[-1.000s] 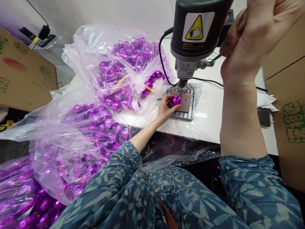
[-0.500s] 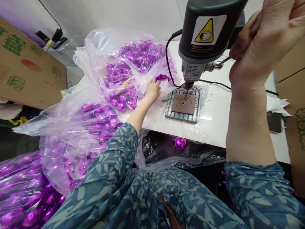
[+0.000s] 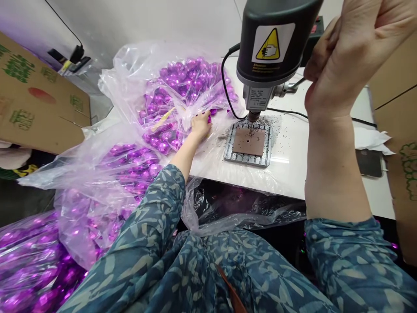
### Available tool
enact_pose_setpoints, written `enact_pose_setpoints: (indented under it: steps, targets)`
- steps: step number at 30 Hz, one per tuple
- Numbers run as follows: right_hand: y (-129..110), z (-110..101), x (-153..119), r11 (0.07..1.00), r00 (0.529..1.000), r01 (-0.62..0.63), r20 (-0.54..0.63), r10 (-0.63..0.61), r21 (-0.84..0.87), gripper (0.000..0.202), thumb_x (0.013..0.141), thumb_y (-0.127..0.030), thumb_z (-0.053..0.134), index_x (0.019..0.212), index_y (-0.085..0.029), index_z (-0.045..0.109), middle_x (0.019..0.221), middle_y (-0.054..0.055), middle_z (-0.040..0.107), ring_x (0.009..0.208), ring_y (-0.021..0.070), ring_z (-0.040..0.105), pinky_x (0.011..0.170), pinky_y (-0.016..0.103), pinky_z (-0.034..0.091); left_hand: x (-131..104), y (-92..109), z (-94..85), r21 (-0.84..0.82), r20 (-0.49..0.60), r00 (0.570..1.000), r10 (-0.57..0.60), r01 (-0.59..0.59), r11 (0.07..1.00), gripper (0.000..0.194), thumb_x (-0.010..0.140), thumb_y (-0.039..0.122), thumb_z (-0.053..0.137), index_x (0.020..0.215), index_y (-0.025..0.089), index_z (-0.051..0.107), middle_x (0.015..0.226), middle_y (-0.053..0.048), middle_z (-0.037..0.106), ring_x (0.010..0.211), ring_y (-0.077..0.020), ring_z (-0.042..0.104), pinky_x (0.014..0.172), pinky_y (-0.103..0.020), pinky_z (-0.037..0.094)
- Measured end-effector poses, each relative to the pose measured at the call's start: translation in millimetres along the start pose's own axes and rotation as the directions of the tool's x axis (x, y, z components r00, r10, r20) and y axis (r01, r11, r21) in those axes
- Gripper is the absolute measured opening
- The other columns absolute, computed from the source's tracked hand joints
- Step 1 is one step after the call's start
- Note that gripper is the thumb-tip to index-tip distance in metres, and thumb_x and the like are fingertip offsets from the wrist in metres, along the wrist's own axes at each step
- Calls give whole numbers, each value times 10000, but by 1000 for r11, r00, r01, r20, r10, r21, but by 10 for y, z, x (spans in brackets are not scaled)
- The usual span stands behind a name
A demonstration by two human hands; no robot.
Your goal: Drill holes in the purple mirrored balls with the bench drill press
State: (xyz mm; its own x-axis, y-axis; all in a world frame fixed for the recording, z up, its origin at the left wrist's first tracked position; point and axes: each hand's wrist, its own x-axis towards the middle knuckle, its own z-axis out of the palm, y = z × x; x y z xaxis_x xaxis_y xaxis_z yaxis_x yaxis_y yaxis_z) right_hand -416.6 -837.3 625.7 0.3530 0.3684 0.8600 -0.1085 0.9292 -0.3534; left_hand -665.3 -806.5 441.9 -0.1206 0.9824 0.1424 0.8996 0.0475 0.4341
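My right hand (image 3: 355,52) is closed around the feed lever (image 3: 296,85) of a small black drill press (image 3: 269,48), high on the right. Below its chuck (image 3: 253,116) lies a brown square board (image 3: 249,142) with a small dark hole, on the slotted metal base (image 3: 228,157). At the mouth of a clear plastic bag (image 3: 130,65) full of shiny purple faceted balls (image 3: 192,78), my left hand (image 3: 201,124) has its fingers curled over a purple ball (image 3: 209,118), mostly hidden by them.
Dark shavings (image 3: 275,130) litter the white table (image 3: 289,174). A clear bag (image 3: 228,217) hangs open below its front edge. More bagged purple balls (image 3: 32,261) lie at left. Cardboard boxes (image 3: 42,95) stand at both sides; a phone (image 3: 369,163) and white paper (image 3: 371,138) lie right.
The loose purple ball over the bag below the table edge has dropped from sight. My left hand has drawn back slightly at the bag mouth. My right hand remains on the lever.
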Motion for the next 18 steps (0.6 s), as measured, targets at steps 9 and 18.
enact_pose_setpoints:
  steps: [9, 18]
  targets:
    - [-45, 62, -19, 999, 998, -44, -42, 45, 13, 643, 648, -685, 740, 604, -278, 244, 461, -100, 152, 342, 42, 279, 462, 281, 79, -345, 73, 66, -965, 176, 981, 79, 156, 212, 571, 1006, 640, 687, 1440, 269, 660, 1245, -106, 787, 1078, -251, 816, 964, -388, 644]
    - [-69, 1, -37, 995, 999, -45, 17, 46, -87, 694, 647, -781, 674, 617, -266, 210, 478, -87, 178, 365, 20, 318, 450, 256, 140, -710, 341, 356, -981, 168, 967, 192, 144, 132, 635, 903, 600, 862, 1438, 330, 654, 1299, -66, 795, 1298, -297, 754, 1111, -499, 608]
